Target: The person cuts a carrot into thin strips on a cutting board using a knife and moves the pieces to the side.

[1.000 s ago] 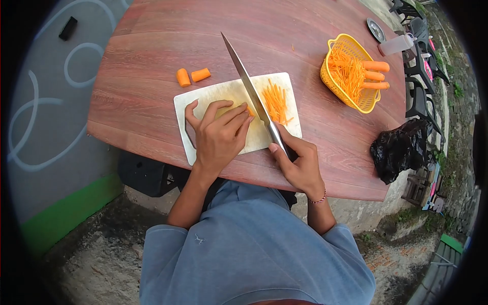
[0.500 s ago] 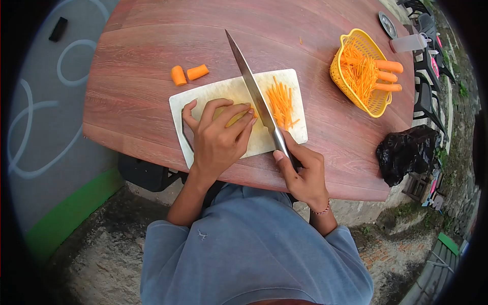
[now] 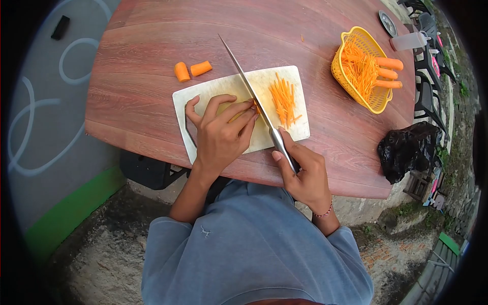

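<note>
My left hand (image 3: 219,136) rests on a white cutting board (image 3: 184,103), its curled fingertips pressing down on a piece of carrot (image 3: 236,117) that they mostly hide. A large kitchen knife (image 3: 246,81) is gripped by its handle in my right hand (image 3: 308,175). Its blade slants up and left across the board, right beside my left fingertips and at the carrot's end. Thin carrot strips (image 3: 283,100) lie in a small heap on the board, right of the blade. Two short carrot chunks (image 3: 182,71) sit on the table beyond the board's far left edge.
A yellow plastic basket (image 3: 337,74) at the right of the wooden table (image 3: 152,40) holds shredded carrot and whole carrots. Past it are a squeeze bottle (image 3: 408,41) and a metal plate (image 3: 387,23). A black plastic bag (image 3: 408,152) hangs at the right edge.
The knife blade has shifted left toward my left fingertips and now stands steeper on its edge. My left hand stays on the carrot. The whole view has moved slightly.
</note>
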